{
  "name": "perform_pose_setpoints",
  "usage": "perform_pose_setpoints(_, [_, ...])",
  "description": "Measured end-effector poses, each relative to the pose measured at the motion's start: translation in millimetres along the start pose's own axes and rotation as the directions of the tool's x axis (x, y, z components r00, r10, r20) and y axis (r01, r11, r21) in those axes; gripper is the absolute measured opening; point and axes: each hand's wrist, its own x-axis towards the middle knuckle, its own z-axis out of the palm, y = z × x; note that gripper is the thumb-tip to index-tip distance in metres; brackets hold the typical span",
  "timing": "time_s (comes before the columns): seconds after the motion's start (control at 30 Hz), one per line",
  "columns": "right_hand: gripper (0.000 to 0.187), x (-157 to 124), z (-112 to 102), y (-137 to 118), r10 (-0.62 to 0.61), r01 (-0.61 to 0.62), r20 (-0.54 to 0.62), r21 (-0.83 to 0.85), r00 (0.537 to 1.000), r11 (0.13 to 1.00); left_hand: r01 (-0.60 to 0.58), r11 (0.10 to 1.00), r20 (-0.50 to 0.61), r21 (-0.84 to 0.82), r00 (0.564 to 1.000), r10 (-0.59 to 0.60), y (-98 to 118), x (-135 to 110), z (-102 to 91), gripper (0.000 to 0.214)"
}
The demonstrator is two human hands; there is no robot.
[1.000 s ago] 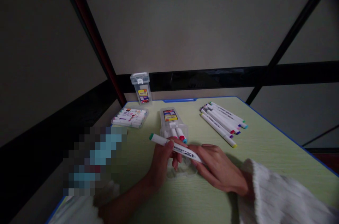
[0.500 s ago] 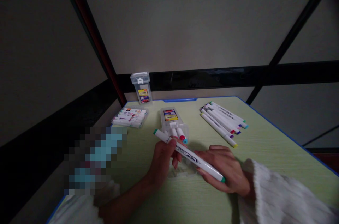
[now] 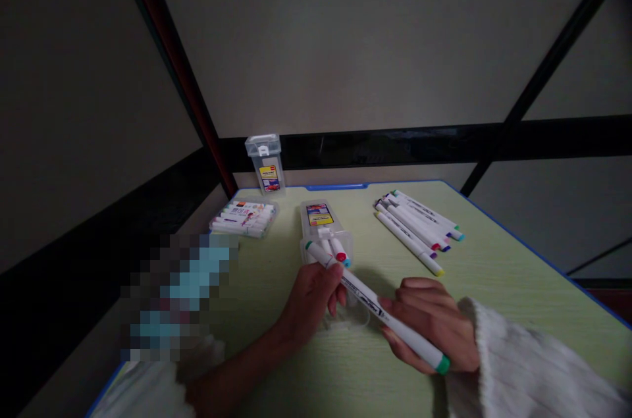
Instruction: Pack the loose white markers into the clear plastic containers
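A long white marker [image 3: 375, 306] with green caps at both ends lies slanted between my two hands. My left hand [image 3: 313, 303] pinches it near its far end, fingers closed. My right hand [image 3: 432, 329] wraps the near end, where the green cap sticks out past the fingers. The far tip points at the mouth of a clear plastic marker case [image 3: 323, 230] lying on its side with a few markers inside. Both hands hover low over the pale green table [image 3: 494, 273], and a clear lid [image 3: 353, 319] lies under them.
A row of several loose white markers [image 3: 417, 227] lies at the back right. A flat clear pack of markers [image 3: 244, 217] sits at the back left, and an upright clear case [image 3: 265, 164] stands at the far edge. A blurred patch covers the left near corner.
The marker has swung round: its far tip moved right to the open case mouth, and its near end slid toward me with my right hand. My left hand shifted slightly right.
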Motion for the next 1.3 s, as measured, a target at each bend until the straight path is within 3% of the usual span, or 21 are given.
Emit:
perform_pose_setpoints(0.37, [0.036,4.0,-1.3,2.0,-0.079,0.078,0.048,0.022,0.996,0.997,-0.005,0.998,-0.008,0.062,1.000,0.005,-2.9,0.2,-0.8,0.059])
perform_pose_setpoints(0.7, [0.023,2.2,1.9,3.1,-0.112,0.112,-0.011,0.027,0.994,0.993,-0.003,0.997,0.002,0.073,1.000,0.003,0.4,0.8,-0.9,0.061])
perform_pose_setpoints(0.87, [0.015,4.7,1.6,1.1,-0.104,0.104,-0.068,-0.007,0.992,0.995,-0.014,0.997,0.009,0.079,1.000,0.013,0.8,0.3,-0.6,0.060])
perform_pose_setpoints(1.3, [0.015,-1.5,2.5,-0.5,-0.062,0.061,-0.064,-0.017,0.996,0.998,-0.012,0.996,0.017,0.089,1.000,0.011,2.1,0.3,0.0,0.060])
